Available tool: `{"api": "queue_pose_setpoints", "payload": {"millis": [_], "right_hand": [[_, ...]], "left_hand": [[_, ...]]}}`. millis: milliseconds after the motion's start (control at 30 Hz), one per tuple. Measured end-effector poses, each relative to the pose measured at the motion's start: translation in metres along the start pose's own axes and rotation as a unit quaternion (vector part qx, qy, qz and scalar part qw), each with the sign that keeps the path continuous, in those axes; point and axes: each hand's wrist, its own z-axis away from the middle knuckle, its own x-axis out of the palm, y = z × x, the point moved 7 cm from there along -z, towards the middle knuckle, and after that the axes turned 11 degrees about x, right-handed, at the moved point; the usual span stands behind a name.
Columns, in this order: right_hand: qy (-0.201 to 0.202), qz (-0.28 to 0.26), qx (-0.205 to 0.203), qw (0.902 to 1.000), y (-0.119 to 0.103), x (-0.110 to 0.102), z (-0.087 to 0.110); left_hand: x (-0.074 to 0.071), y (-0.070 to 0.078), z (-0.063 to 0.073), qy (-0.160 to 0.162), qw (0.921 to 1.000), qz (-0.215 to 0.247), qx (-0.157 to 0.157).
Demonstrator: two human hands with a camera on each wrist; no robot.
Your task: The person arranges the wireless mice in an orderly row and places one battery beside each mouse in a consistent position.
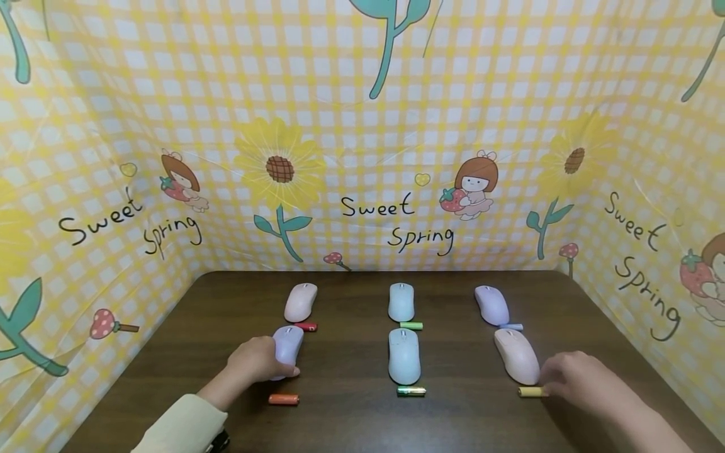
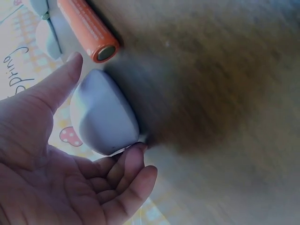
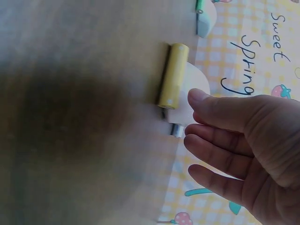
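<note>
At the front left, my left hand is around the side and near end of a purple computer mouse. In the left wrist view, the mouse lies between the thumb and the curled fingers, with fingertips right at its lower edge. An orange battery is just nearer to me. On the other side, my right hand is beside a yellow battery and a pale pink mouse. Its thumb and fingers are parted with nothing between them in the right wrist view, near the yellow battery.
A blue mouse and a green-gold battery lie front middle. Behind are a pink mouse, a blue mouse and a purple mouse, with red, green and blue batteries. Patterned cloth surrounds the table.
</note>
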Motion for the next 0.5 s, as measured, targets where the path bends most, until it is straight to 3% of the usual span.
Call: {"api": "queue_pose_setpoints", "payload": {"millis": [200, 500], "right_hand": [[0.031, 0.008, 0.002, 0.9995, -0.002, -0.015, -0.006], [0.085, 0.023, 0.032, 0.9956, -0.006, -0.034, -0.022]], "left_hand": [[-0.006, 0.001, 0.000, -0.011, 0.9999, -0.002, 0.000], [-0.027, -0.004, -0.008, 0.010, 0.9999, -0.013, 0.002]]}}
